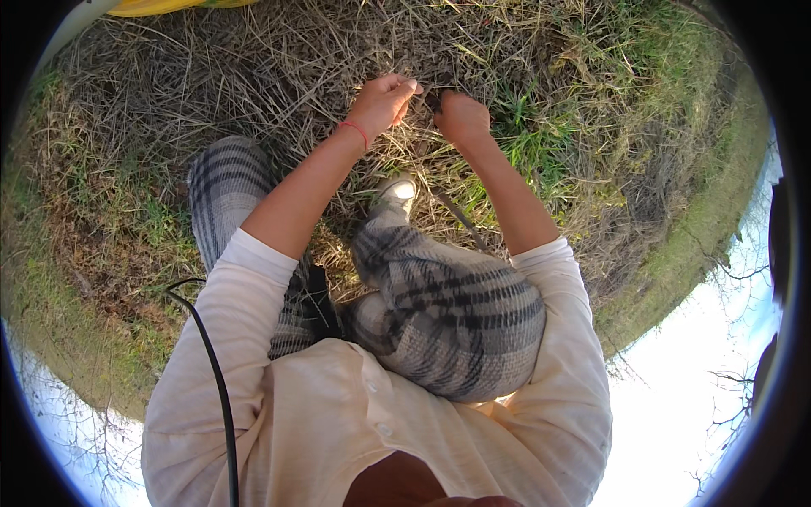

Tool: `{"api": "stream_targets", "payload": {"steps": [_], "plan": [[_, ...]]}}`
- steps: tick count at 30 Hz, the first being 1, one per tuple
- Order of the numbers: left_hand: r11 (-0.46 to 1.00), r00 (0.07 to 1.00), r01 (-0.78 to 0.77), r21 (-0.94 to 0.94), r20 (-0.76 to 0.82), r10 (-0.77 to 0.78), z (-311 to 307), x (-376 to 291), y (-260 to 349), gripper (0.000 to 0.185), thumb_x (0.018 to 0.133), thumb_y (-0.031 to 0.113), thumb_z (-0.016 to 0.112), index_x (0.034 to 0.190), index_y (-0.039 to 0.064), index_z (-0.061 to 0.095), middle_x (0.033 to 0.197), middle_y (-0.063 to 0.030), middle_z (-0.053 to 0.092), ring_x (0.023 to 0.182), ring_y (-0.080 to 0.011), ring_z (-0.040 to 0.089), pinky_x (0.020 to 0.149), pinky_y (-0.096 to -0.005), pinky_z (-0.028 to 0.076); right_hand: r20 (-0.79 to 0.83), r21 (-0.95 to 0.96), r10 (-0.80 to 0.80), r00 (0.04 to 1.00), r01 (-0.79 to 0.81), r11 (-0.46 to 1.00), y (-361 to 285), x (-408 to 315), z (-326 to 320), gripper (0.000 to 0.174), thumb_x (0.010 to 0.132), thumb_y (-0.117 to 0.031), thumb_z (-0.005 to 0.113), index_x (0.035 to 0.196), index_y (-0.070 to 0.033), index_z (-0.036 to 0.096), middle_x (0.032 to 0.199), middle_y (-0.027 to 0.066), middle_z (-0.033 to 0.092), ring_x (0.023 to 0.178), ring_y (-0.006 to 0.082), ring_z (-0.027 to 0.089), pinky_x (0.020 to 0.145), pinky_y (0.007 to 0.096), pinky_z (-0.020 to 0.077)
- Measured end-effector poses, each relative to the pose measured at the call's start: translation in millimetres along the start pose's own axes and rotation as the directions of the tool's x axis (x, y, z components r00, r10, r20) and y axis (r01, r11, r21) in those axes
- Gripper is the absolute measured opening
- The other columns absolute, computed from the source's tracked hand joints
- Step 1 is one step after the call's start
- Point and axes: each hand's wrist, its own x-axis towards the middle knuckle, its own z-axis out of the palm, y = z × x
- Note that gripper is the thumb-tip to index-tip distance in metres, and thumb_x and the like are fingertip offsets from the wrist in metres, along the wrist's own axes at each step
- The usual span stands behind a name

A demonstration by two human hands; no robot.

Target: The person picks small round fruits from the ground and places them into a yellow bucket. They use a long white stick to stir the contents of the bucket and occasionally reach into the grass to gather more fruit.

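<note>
My left hand point(383, 104), with a red string bracelet point(356, 131) on its wrist, is just above the dry grass point(285, 82). Its fingers are curled and the thumb points toward the other hand; whether it pinches a stem cannot be made out. Close by on the right, my right hand point(464, 119) is closed in a fist around a dark object point(434, 102), perhaps a tool handle. Most of that object is hidden by the fist and the grass. Both hands are low to the ground, a short gap apart.
Green grass blades point(538, 142) grow beside my right hand. Below the hands are a light shoe point(399, 189) and my bent knee in plaid trousers point(456, 310). A thin stick point(460, 214) slants by the knee. Something yellow point(158, 6) shows at the top left. A black cable point(215, 367) crosses my left sleeve.
</note>
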Motion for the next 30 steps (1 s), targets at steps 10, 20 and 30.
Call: {"api": "stream_targets", "payload": {"steps": [10,20,30], "plan": [[0.857,0.979,0.199,-0.475,0.127,-0.158,7.3,-9.1,-20.4,0.033,0.091,0.035,0.050,0.095,0.004,0.060,0.085,-0.0045,0.057,0.079,-0.0151,0.058,0.073,-0.0302,0.049,-0.066,0.376,-0.115,0.991,0.132,0.917,4.2,-43.3,-45.9,0.036,0.078,-0.037,0.057,0.097,-0.006,0.061,0.091,0.0112,0.064,0.082,0.0257,0.063,0.071,0.0347,0.0492],[0.950,0.994,0.085,-0.301,-0.035,-0.101,-2.9,-7.4,-15.1,0.036,0.094,0.035,0.046,0.102,0.002,0.058,0.057,0.0027,0.041,0.047,-0.0055,0.032,0.040,-0.0207,0.028,-0.209,0.317,-0.342,0.916,0.395,0.862,0.1,-17.1,-15.1,0.030,0.086,-0.029,0.051,0.104,-0.008,0.061,0.085,0.0111,0.063,0.075,0.0283,0.060,0.070,0.0372,0.0471],[0.924,0.999,0.036,0.381,0.006,-0.041,24.9,24.5,-35.7,0.037,0.090,0.022,0.042,0.119,0.004,0.055,0.070,-0.0083,0.059,0.057,-0.0163,0.054,0.058,-0.0321,0.043,-0.283,0.445,0.001,0.959,0.130,0.886,19.0,-6.3,16.9,0.022,0.085,-0.021,0.053,0.094,-0.003,0.062,0.080,0.0187,0.063,0.077,0.0360,0.060,0.070,0.0430,0.0479]]}}
